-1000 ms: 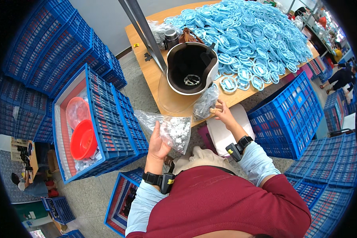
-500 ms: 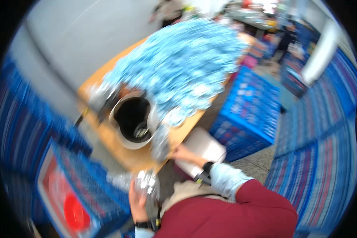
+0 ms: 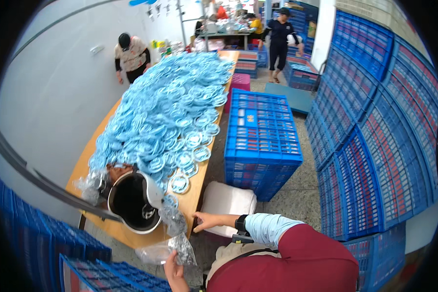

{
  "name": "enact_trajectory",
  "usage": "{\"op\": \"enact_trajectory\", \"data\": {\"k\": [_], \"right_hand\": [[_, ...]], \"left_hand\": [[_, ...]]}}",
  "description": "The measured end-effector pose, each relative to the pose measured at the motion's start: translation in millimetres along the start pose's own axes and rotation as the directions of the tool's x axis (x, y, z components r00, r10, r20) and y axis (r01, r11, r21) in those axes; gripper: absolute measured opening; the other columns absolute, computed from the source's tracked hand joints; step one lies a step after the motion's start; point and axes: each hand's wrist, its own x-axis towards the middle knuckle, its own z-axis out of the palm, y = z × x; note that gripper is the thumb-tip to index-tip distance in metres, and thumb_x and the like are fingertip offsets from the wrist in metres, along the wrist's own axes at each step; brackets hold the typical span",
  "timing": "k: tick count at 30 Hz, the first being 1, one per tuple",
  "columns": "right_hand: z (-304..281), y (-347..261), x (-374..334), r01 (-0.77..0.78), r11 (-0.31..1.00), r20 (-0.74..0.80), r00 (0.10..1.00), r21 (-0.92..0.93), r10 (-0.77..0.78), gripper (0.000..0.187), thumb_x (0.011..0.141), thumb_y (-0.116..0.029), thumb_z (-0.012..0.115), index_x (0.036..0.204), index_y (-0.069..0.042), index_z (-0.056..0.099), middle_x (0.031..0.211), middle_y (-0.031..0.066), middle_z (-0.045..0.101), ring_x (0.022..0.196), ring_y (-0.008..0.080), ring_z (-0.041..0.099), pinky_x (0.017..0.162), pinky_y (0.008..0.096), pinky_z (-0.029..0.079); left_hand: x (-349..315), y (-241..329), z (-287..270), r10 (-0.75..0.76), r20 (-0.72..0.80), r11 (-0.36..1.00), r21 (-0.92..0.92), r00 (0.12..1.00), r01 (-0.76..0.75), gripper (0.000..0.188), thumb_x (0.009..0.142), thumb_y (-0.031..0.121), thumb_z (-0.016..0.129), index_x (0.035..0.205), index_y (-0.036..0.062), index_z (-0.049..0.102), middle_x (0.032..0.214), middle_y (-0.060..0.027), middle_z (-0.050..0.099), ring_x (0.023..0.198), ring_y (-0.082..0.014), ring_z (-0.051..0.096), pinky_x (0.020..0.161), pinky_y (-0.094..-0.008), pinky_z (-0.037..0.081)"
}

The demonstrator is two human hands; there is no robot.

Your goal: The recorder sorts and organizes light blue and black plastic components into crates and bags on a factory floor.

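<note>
A clear plastic bag (image 3: 182, 249) with small silvery pieces inside is gripped at its edge by my left hand (image 3: 173, 267), just off the table's near corner. My right hand (image 3: 207, 222) hovers at the table's right edge, thumb and fingers apart, with nothing visible in it. Another clear bag of grey pieces (image 3: 173, 220) lies close by on the table. Beside that stands a white bucket-like container (image 3: 151, 228) with a dark interior and a little shiny material at the bottom. Beyond it, many light-blue round packaged pieces (image 3: 165, 117) are heaped over the wooden table (image 3: 207, 170).
A white-covered stool (image 3: 228, 199) stands by the table, with a blue crate (image 3: 263, 131) beyond it. Stacked blue crates (image 3: 355, 160) line the right; more crates (image 3: 44, 233) are at lower left. One person (image 3: 131, 56) stands by the wall, another (image 3: 280, 41) farther back.
My view has swung, so the table sits further left and the people at the back show more clearly. My left hand and its bag appear lower; my right hand stays near the table edge.
</note>
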Motion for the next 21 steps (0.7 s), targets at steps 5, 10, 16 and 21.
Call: {"op": "enact_trajectory", "data": {"k": [5,10,16,21], "right_hand": [[10,10,18,0.066,0.996,-0.120,0.990,-0.059,-0.072,0.068,0.063,-0.037,0.067,0.114,0.002,0.041,0.085,0.0142,0.055,0.077,0.0216,0.053,0.067,0.0306,0.043],[-7,-13,19,-0.029,0.994,0.002,1.000,-0.108,0.030,0.056,0.070,-0.032,0.064,0.112,-0.001,0.044,0.099,0.0144,0.054,0.091,0.0207,0.052,0.078,0.0301,0.041],[-26,-26,17,-0.068,0.989,-0.151,0.985,0.134,0.088,0.044,0.074,-0.027,0.062,0.108,-0.002,0.049,0.093,0.0090,0.057,0.083,0.0136,0.053,0.070,0.0255,0.043],[-35,-65,22,-0.013,0.972,-0.226,0.972,0.236,0.068,0.038,0.074,-0.020,0.060,0.105,-0.001,0.050,0.090,0.0068,0.058,0.081,0.0121,0.054,0.068,0.0250,0.043]], "left_hand": [[6,18,10,0.252,-0.029,0.944,0.226,0.967,-0.239,0.041,0.071,0.003,0.062,0.109,0.0024,0.044,0.098,-0.0072,0.051,0.086,-0.0187,0.052,0.074,-0.0308,0.043],[7,49,36,0.235,0.001,0.946,0.229,0.972,-0.229,0.023,0.075,0.011,0.061,0.094,0.0018,0.051,0.082,-0.0053,0.055,0.072,-0.0131,0.054,0.063,-0.0256,0.046],[24,74,56,0.146,0.151,0.905,0.380,0.978,-0.194,0.025,0.076,0.015,0.061,0.095,0.0023,0.053,0.085,-0.0044,0.056,0.077,-0.0110,0.053,0.068,-0.0238,0.043],[46,88,76,-0.043,0.268,0.813,0.570,0.962,-0.123,0.031,0.076,0.020,0.060,0.100,0.0009,0.053,0.090,-0.0040,0.055,0.083,-0.0107,0.050,0.075,-0.0247,0.039]]}}
